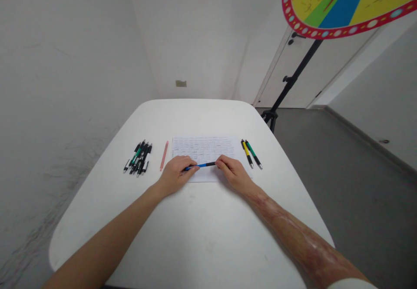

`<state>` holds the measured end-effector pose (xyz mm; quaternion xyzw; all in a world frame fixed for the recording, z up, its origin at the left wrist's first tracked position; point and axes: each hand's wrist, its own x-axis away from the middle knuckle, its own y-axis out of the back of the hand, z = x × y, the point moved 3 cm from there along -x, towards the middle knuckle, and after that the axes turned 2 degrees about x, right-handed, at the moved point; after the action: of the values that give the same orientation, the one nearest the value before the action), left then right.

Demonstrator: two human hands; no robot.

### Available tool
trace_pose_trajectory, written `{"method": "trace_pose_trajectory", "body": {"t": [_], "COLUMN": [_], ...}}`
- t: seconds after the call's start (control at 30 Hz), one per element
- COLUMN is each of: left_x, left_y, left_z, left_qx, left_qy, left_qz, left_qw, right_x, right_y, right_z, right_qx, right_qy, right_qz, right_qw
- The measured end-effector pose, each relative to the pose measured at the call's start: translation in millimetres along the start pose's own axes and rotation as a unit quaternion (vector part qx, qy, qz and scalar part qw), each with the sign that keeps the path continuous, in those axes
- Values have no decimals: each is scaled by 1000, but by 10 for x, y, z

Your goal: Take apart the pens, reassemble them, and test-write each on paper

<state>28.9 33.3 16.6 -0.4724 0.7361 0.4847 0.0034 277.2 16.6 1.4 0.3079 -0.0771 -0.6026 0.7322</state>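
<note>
A blue pen with black ends (pixel 206 164) lies level between my two hands, over a sheet of paper covered in handwriting (pixel 202 145). My left hand (pixel 177 171) is closed around the pen's left part. At the other end, my right hand (pixel 233 171) pinches the black tip section between thumb and fingers. Just left of the paper rests a pink pen (pixel 164 155). To the paper's right, a yellow and black pen (pixel 247 153) and a green and black pen (pixel 253 154) lie side by side.
A pile of several pens (pixel 140 157), mostly black, white and green, lies on the left of the white table (pixel 195 219). Beyond the table's right side, a black tripod stand (pixel 289 82) holds a colourful wheel (pixel 342 2). Walls border the table's left and far sides.
</note>
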Motion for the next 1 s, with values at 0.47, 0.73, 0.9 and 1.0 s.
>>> {"method": "trace_pose_trajectory", "body": {"t": [0.47, 0.73, 0.9, 1.0], "left_x": [14, 26, 30, 31], "left_y": [-2, 29, 35, 30], "left_z": [44, 20, 28, 34], "left_qx": [9, 7, -2, -2], "left_qy": [61, 50, 52, 47], "left_qz": [33, 26, 19, 17], "left_qw": [998, 998, 998, 999], "right_x": [41, 16, 33, 26], "right_y": [-30, -21, -20, -17], "right_z": [-1, 17, 4, 13], "right_qx": [-25, -38, -54, -47], "right_qy": [-30, 4, -19, -11], "right_qz": [-13, -11, -18, -19], "right_qw": [999, 999, 998, 999]}}
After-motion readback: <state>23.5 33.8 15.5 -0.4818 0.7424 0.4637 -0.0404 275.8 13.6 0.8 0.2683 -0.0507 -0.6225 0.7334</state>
